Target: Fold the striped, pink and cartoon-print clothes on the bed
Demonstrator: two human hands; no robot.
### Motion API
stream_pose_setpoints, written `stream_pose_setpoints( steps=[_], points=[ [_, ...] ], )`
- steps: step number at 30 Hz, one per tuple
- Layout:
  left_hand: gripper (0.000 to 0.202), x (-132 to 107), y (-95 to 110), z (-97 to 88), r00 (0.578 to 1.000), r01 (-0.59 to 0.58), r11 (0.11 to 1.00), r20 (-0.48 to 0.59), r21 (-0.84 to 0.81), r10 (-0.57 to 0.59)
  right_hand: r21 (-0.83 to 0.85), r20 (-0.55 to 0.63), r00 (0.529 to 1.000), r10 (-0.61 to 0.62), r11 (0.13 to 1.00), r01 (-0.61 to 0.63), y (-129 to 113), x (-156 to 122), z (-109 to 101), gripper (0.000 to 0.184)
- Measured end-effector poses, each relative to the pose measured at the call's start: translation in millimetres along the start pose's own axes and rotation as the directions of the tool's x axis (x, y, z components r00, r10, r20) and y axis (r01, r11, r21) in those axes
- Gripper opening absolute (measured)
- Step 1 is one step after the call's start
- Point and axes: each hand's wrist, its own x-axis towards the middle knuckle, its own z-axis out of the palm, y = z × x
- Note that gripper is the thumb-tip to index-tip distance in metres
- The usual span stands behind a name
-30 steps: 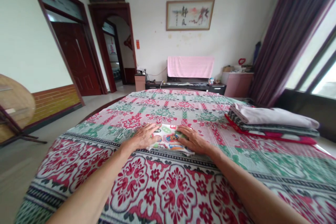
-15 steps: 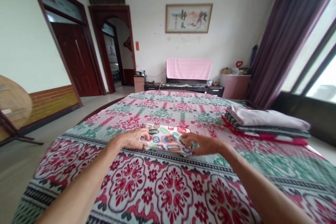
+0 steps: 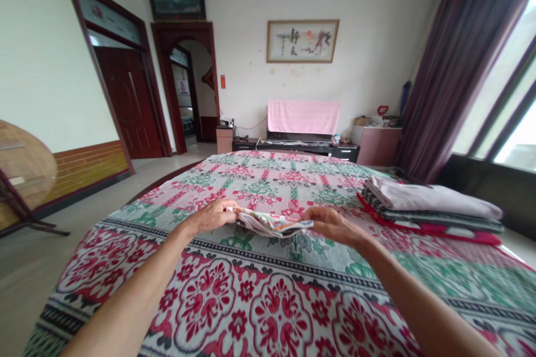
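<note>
A folded white cloth with colourful cartoon prints (image 3: 272, 223) is held up off the patterned bedspread (image 3: 259, 268), sagging a little in the middle. I see its folded layers along the near edge. My left hand (image 3: 215, 215) pinches the cloth's left end between thumb and fingers. At the opposite end my right hand (image 3: 329, 223) grips the right edge, fingers closed over it. What kind of cloth piece it is, a garment or otherwise, I cannot tell.
A stack of folded cloths (image 3: 431, 206) lies on the right side of the bedspread. Beyond the far edge stands a low black cabinet (image 3: 247, 145) with a pink cloth (image 3: 304, 117) draped over a screen. A round wooden tabletop (image 3: 27, 167) leans at the left.
The printed cloth lay flat with its pattern facing up; now both hands have raised it and tilted it, so its near folded edge shows. The view has tipped up slightly.
</note>
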Motion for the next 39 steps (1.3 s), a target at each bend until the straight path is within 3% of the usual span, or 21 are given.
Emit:
stream_pose_setpoints(
  steps=[2, 4, 7, 11, 14, 18, 22, 26, 31, 39],
  points=[
    [0.033, 0, 3, -0.4, 0.999, -0.001, 0.973, -0.047, -0.232, -0.010, 0.275, -0.054, 0.997, 0.063, 0.960, -0.045, -2, 2, -1, 0.016],
    [0.035, 2, 5, 2.3, 0.997, 0.028, 0.892, -0.055, -0.451, -0.060, 0.509, -0.098, 0.983, 0.152, 0.857, -0.082, -2, 4, 0, 0.017],
    [0.030, 6, 4, 11.3, 0.980, 0.153, 0.754, 0.002, -0.639, -0.198, 0.673, -0.072, 0.950, 0.305, 0.718, -0.179, 2, 7, 5, 0.016],
    [0.019, 15, -7, 27.2, 0.932, 0.286, 0.663, 0.041, -0.692, -0.360, 0.691, -0.064, 0.895, 0.442, 0.666, -0.280, 17, 12, 13, 0.014],
    [0.020, 19, -16, 35.8, 0.910, 0.314, 0.639, 0.030, -0.702, -0.414, 0.693, -0.092, 0.879, 0.468, 0.664, -0.281, 25, 14, 17, 0.014],
    [0.028, 18, -19, 36.3, 0.938, 0.266, 0.575, 0.072, -0.774, -0.338, 0.697, -0.086, 0.895, 0.437, 0.669, -0.260, 25, 14, 20, 0.017],
    [0.040, 14, -21, 31.0, 0.967, 0.218, 0.501, 0.116, -0.838, -0.226, 0.694, 0.001, 0.915, 0.403, 0.659, -0.291, 23, 12, 19, 0.020],
    [0.053, 13, -25, 30.2, 0.965, 0.210, 0.504, 0.096, -0.838, -0.243, 0.701, 0.041, 0.897, 0.440, 0.627, -0.340, 23, 10, 18, 0.017],
    [0.038, 16, -23, 33.2, 0.976, 0.174, 0.537, 0.073, -0.825, -0.204, 0.698, 0.020, 0.885, 0.465, 0.627, -0.346, 25, 12, 18, 0.015],
    [0.028, 15, -20, 34.9, 0.967, 0.168, 0.466, 0.052, -0.869, -0.250, 0.662, -0.005, 0.870, 0.492, 0.654, -0.366, 30, 12, 21, 0.010]
  ],
)
